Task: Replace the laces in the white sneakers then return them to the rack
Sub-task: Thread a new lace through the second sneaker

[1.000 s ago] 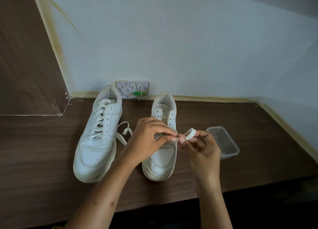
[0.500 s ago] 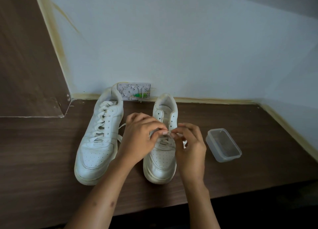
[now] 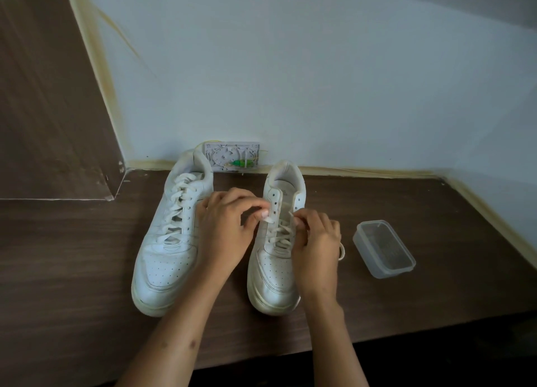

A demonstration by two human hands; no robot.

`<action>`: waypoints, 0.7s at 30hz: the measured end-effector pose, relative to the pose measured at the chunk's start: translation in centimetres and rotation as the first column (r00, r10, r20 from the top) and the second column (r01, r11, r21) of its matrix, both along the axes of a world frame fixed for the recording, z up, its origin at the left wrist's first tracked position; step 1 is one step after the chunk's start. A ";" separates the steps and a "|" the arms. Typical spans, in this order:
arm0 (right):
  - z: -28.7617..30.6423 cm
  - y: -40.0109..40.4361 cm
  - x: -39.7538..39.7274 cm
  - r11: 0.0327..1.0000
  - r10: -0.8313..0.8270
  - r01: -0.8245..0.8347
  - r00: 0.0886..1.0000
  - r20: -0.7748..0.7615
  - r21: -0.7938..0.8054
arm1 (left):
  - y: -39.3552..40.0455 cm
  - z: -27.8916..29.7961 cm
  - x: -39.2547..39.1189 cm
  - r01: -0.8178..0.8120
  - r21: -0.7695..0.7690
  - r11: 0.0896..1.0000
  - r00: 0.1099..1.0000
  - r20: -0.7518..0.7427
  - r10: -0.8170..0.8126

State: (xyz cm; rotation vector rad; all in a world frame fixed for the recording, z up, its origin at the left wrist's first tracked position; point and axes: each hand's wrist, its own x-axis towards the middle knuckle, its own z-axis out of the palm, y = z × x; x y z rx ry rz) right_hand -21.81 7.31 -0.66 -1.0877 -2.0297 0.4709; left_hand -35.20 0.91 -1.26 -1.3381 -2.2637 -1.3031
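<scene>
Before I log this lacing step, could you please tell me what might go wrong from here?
The left hand and right hand each pinch the lace over the half-laced right sneaker; a slip could pull it out of an eyelet. The loose lace end lies near the plastic container and might drag against it.

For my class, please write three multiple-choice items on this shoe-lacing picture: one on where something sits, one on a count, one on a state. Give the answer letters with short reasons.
1. Where is the clear plastic container?
A. Between the sneakers
B. To the right of the right-side sneaker
C. Inside a sneaker

2. How many white sneakers stand on the wooden shelf?
A. One
B. Two
C. Three

3. How far is the right-side sneaker laced?
A. Fully
B. Not at all
C. Only its lower eyelets

Answers:
1 B, it sits apart, beyond the right hand.
2 B, the left-side sneaker is the other.
3 C, the upper eyelets are bare while both hands, including the left hand, pinch the lace.
</scene>
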 end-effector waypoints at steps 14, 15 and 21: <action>0.1 -0.6 -2.5 0.995 -0.090 0.091 0.996 0.026 -0.041 | 0.1 -0.3 0.6 -0.018 -0.067 0.998 1.000 0.019 0.019; 0.0 -0.5 -2.6 0.994 -0.092 0.093 0.995 0.024 -0.050 | 0.2 -0.4 0.7 -0.018 -0.065 0.998 1.000 0.010 0.019; 0.2 -0.9 -2.8 0.980 -0.076 0.059 0.993 -0.085 -0.188 | 0.1 -0.3 0.9 -0.031 -0.034 0.999 0.998 -0.053 0.029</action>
